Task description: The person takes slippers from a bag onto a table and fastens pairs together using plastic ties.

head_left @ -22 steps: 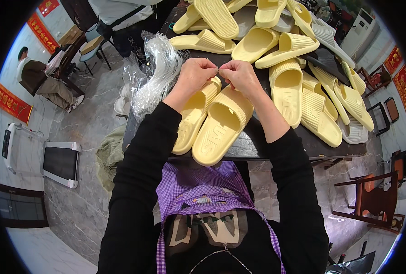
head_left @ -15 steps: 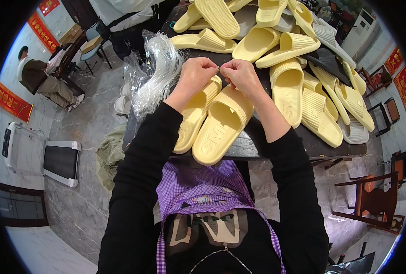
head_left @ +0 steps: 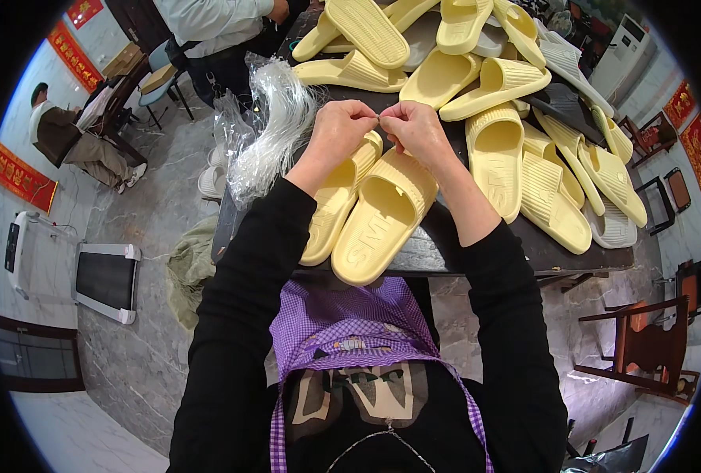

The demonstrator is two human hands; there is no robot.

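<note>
Left hand (head_left: 336,130) meeting right hand (head_left: 418,131), over yellow slippers (head_left: 370,217) (perhaps pinching something tiny)

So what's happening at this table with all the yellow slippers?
A person in black sleeves and a purple checked apron has both hands raised over a pair of pale yellow slides lying side by side at the near edge of a dark table. The left hand and right hand meet fingertip to fingertip, pinching something too thin to make out. A bundle of clear plastic strands lies to the left, and more yellow slides are heaped behind.
</note>
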